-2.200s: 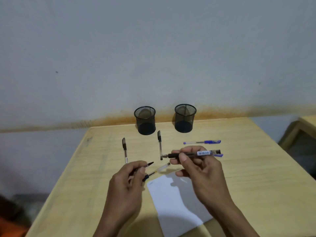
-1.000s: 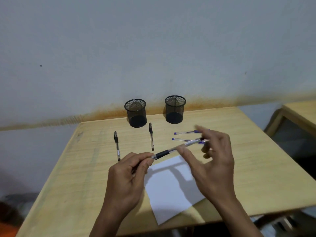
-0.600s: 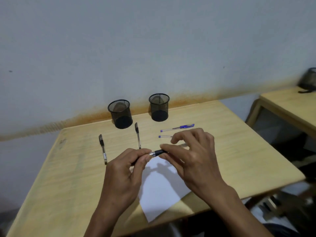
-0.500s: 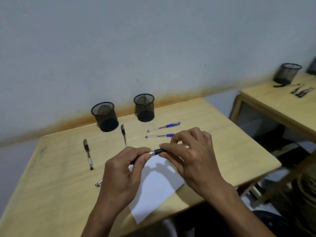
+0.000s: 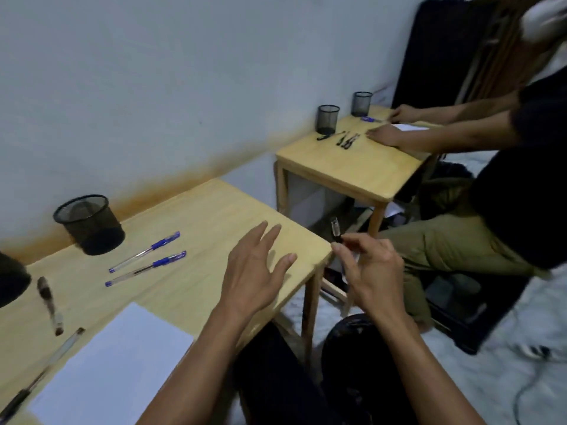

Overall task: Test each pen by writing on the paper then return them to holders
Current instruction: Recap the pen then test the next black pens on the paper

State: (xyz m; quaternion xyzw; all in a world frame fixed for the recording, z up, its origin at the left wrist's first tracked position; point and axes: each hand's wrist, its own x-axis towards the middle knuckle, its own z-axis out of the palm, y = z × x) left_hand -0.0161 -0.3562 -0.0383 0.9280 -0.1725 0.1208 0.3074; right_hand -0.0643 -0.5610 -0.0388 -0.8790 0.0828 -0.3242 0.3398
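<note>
My right hand (image 5: 369, 271) pinches a black-and-clear pen (image 5: 336, 232) between thumb and fingers, one end pointing up, just past the table's right edge. My left hand (image 5: 256, 271) hovers over the table's right part, fingers spread, holding nothing. The white paper (image 5: 113, 363) lies at the near left. Two blue pens (image 5: 146, 259) lie side by side behind it. A black pen (image 5: 49, 302) lies further left, and a clear pen with a black grip (image 5: 40, 372) lies along the paper's left edge. One black mesh holder (image 5: 89, 220) stands by the wall; another holder (image 5: 9, 285) is cut off at the left.
My wooden table (image 5: 214, 216) ends just right of my left hand. A second table (image 5: 352, 170) stands to the right with two mesh holders (image 5: 328, 119) and pens. Another seated person's hands (image 5: 383, 134) rest on it. Their legs are close to my right hand.
The view has swung far to the right. My left hand has let go of the pen and opened over the table. My right hand has carried the pen off past the table's right edge.
</note>
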